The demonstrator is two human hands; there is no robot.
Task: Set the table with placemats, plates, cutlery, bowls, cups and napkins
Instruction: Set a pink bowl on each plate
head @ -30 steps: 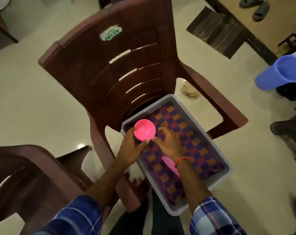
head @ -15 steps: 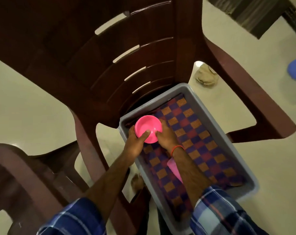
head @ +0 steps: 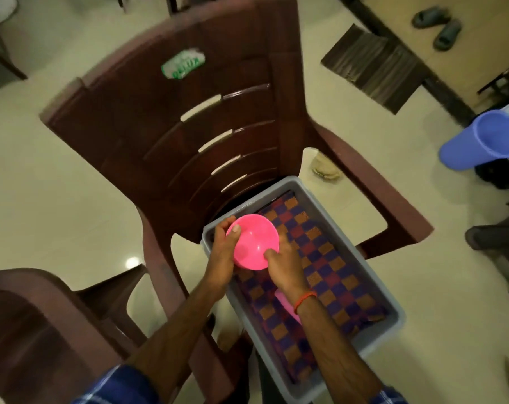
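While reaching into a grey rectangular plastic tub (head: 372, 266) set on the seat of a brown moulded plastic chair (head: 189, 126), centre of frame: gripping a round pink plastic bowl (head: 254, 246) with both hands, over the tub's upper-left corner.

Left hand (head: 222, 255): curled round the bowl's left side, thumb hooked over the rim.
Right hand (head: 286, 265): pinching the lower-right rim, thumb inside, other fingers out of sight behind the bowl wall.

Bowl mouth up, tilted slightly toward the camera. Cannot tell whether clear of the checked purple-and-orange woven placemat (head: 329, 275) lining the tub, or touching it. Second pink item (head: 286, 309) partly hidden under the right wrist; not identifiable. Blue plastic tumbler (head: 480, 138) at right edge of frame, well apart.

Risks, as judged:
- Smooth plastic, pinched only at the rim on the right; likely to slip on releasing one hand too soon.
- Close to tub wall and chair back; could knock either if swung out low.
- Tub seems to overhang the seat toward lower right; may tip if leaned on.
- Placemat loose; may drag along if snagged by the base.
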